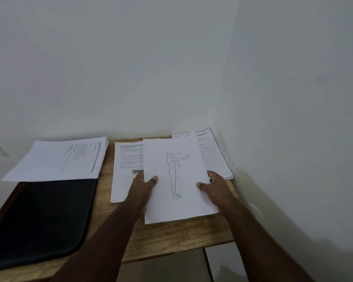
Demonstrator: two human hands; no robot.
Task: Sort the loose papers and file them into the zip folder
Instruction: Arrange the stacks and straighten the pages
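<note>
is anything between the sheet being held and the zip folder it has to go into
Yes. A paper stack lies across the far end of the closed black zip folder, left of the figure sheet held by both hands. The desk between shows nothing else.

Wooden table [171, 235], white wall [130, 68], tiled floor [218, 263].

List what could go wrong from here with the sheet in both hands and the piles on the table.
1. The left pile lies partly on the black folder and juts past the table's left edge; a nudge, or opening the folder, could spill it.
2. The sheet, held by the left hand and right hand at its sides only, could bend or crease.
3. It covers parts of the middle pile and right pile, so it might land on the wrong one.
</note>
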